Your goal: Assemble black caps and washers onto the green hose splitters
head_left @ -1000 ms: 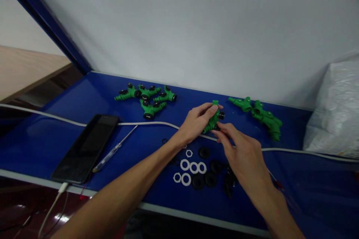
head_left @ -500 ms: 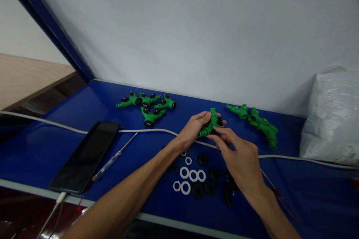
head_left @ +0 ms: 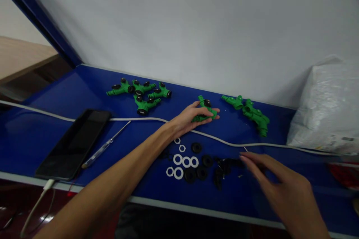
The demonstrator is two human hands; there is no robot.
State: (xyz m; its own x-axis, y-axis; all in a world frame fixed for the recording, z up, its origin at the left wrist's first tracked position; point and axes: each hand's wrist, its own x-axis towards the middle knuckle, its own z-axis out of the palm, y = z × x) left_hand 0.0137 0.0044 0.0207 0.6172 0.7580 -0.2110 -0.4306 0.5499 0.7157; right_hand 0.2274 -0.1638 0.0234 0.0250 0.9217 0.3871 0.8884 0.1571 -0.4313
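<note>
My left hand grips a green plastic valve fitting with a black knob, holding it low over the blue table near the back wall. My right hand is blurred, empty, fingers spread, hovering near the table's front edge just right of a cluster of black parts. White rings and black washers lie between my two forearms.
Several finished green fittings lie at back left, bare green ones at back right. A phone on a charger and a screwdriver lie left. A white cable crosses the table. A plastic bag sits at right.
My right hand has let go of the green fitting and dropped back toward the front right. The left hand keeps the fitting, now lower over the table.
</note>
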